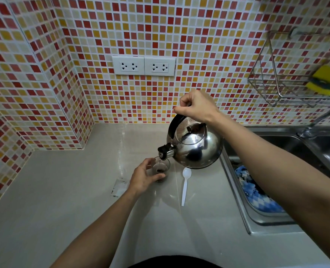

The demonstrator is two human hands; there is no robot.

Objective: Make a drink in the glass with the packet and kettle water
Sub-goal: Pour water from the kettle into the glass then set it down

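Note:
A small clear glass (162, 169) stands on the grey counter (67, 190) with dark brown powder or liquid at its bottom. My left hand (144, 176) wraps around its left side. My right hand (196, 106) grips the black handle of a shiny steel kettle (196, 146), which is held in the air and tilted left, its black spout right above the glass rim. A torn silvery packet (120, 187) lies flat on the counter just left of my left wrist. A white plastic spoon (185, 183) lies to the right of the glass.
A steel sink (276, 144) with a tap (319, 120) fills the right side, and a blue and white cloth (255, 192) lies on its draining part. A wire rack (288, 74) with yellow sponges hangs on the tiled wall. Two double sockets (144, 65) sit on the back wall.

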